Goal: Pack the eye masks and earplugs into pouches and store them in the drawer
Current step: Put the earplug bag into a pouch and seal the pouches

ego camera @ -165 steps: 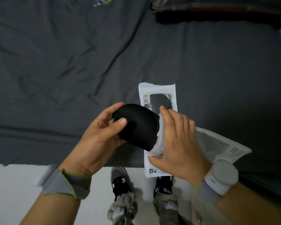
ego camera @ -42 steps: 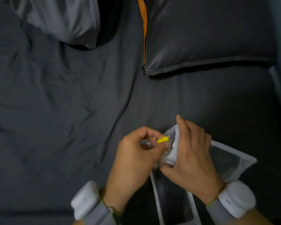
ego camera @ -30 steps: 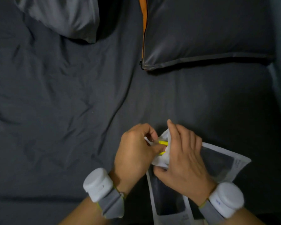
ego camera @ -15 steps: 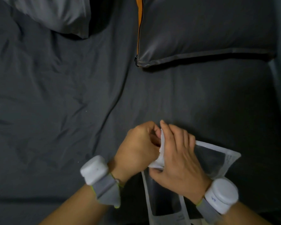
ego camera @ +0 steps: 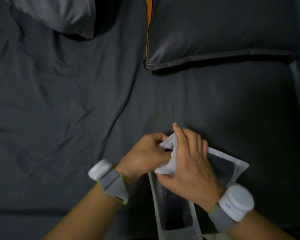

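Two pouches: one pouch (ego camera: 176, 212) lies flat nearest on the dark bedsheet (ego camera: 59, 110); the held pouch (ego camera: 229, 168) is pinched at its mouth by the right hand (ego camera: 189, 163). The left hand (ego camera: 145, 153) curls its fingers into that opening; its contents are too dim to tell. Farther off lie two pillows (ego camera: 223, 26).

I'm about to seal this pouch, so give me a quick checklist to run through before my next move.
1. Pouch held: ok, right hand grips its mouth.
2. Mouth open: ok, left hand is at the opening.
3. Earplugs inside: cannot tell, none visible.
4. Eye mask inside: cannot tell, only a dark window shows.
5. Second pouch within reach: ok, it lies on the bed under the hands.
6. Drawer ready: cannot tell, not in view.
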`<state>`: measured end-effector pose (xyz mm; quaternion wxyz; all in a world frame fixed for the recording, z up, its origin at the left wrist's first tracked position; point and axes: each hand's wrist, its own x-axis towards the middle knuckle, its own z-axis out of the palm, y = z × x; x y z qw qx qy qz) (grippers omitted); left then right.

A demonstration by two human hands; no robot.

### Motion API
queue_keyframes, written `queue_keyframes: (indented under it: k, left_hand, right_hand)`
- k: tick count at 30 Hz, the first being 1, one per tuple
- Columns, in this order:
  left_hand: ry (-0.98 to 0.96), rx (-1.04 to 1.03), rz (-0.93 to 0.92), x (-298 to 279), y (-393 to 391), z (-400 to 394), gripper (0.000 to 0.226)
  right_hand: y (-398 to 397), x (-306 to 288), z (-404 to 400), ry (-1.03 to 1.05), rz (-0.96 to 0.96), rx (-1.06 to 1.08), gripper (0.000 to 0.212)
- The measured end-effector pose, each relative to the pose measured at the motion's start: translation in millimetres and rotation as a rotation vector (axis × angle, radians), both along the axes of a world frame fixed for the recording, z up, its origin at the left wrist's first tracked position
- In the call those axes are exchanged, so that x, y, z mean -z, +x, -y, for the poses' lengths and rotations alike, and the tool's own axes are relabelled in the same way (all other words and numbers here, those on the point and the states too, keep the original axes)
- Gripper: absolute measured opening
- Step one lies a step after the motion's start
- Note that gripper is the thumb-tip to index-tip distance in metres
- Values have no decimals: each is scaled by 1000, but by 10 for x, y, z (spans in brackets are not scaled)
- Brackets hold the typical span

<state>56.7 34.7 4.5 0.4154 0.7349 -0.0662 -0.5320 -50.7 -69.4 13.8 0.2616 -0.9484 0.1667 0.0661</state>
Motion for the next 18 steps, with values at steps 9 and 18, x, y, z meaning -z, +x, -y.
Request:
queue_keyframes:
  k: [9,18]
  left_hand:
    - [91,48,-40,85,-53,-97,12]
    - [51,206,-123,39,-19,-242,32]
  right_hand:
    - [8,-31,43,56,-122,-107,142]
    - [31,-70,498,747,-261,108,17]
